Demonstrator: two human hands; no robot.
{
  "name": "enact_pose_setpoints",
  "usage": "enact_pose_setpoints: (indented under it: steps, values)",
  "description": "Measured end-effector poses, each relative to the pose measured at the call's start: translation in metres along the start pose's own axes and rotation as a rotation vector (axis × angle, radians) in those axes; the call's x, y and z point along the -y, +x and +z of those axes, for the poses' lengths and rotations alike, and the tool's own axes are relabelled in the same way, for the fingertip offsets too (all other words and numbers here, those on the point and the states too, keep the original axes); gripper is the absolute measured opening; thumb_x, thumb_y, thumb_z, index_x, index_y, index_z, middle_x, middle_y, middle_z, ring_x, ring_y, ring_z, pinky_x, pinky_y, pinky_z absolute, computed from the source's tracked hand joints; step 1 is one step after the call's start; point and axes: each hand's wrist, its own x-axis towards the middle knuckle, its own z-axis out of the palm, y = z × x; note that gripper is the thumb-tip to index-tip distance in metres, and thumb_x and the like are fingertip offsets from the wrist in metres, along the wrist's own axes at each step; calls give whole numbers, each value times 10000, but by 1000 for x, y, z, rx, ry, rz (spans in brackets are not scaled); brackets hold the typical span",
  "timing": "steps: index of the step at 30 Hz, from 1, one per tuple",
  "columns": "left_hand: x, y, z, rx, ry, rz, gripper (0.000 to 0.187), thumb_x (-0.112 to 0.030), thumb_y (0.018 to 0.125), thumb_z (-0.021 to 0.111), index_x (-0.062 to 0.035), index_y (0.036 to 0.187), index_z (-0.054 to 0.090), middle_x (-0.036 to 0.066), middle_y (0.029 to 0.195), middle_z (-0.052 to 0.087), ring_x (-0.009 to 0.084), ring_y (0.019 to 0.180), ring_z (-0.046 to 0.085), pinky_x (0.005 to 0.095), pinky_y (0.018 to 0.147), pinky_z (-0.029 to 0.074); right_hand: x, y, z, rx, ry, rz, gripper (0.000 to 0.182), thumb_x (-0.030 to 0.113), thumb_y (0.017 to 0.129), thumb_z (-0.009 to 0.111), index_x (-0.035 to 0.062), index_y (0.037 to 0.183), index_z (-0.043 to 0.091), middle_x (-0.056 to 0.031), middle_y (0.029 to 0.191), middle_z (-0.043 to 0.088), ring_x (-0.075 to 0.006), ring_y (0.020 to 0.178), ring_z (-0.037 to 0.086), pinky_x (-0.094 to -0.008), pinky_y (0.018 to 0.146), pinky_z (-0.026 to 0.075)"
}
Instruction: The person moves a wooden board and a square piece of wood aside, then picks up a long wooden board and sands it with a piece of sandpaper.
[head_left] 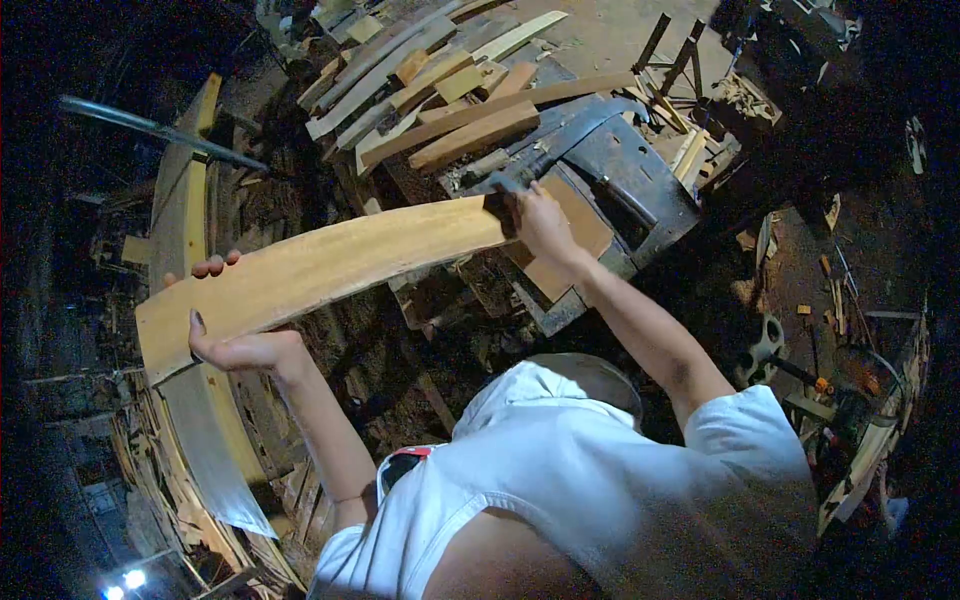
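A long, wide, slightly curved wooden board (330,262) stretches across the view in front of me. My left hand (240,345) grips its left end from the near side, with the thumb on the upper face and fingertips showing over the far edge. My right hand (545,228) is closed at the board's right end. A small grey piece (507,183) shows beside its fingers, but the hand hides what they hold. Under that hand, a flat brown sheet (575,225) lies on a dark metal-topped bench (630,165).
Several cut wood pieces (440,85) are stacked beyond the bench. A metal pipe (160,132) juts in at the left, above a long timber beam (195,200). Wood scraps and a dark-handled tool (795,375) lie at the right.
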Motion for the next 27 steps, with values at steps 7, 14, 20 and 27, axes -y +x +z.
enact_pose_setpoints:
  steps: [7, 14, 20, 27]
  values:
    - [3, 6, 2, 53, -21, 36, 532, -330, 811, 360, -54, 1266, 363, 109, 888, 502, 241, 831, 489, 418, 781, 438, 0, -15, 16, -80, -165, -116, 331, 9, 710, 569, 34, 1039, 555, -207, 910, 596, -396, 967, 544, -469, 889, 423]
    - [2, 5, 9, 67, -6, 43, 522, -336, 814, 354, -61, 1257, 385, 106, 906, 510, 230, 838, 494, 420, 788, 437, -11, 19, -4, 235, -159, 216, 360, 40, 736, 542, 22, 1096, 532, -263, 989, 580, -435, 1019, 521, -470, 852, 446]
    - [3, 9, 11, 34, 31, 46, 525, -341, 808, 347, -58, 1248, 394, 105, 897, 510, 229, 834, 496, 421, 793, 438, -2, -23, 14, -169, -102, -225, 194, -18, 689, 512, 8, 880, 529, -181, 829, 581, -375, 819, 576, -499, 843, 416]
    - [7, 7, -4, 86, 21, 64, 563, -335, 798, 360, -48, 1282, 365, 116, 898, 506, 253, 841, 493, 425, 793, 439, -27, 5, 19, -110, 31, 123, 237, 10, 800, 472, 13, 1024, 549, -253, 955, 581, -418, 938, 545, -480, 888, 407]
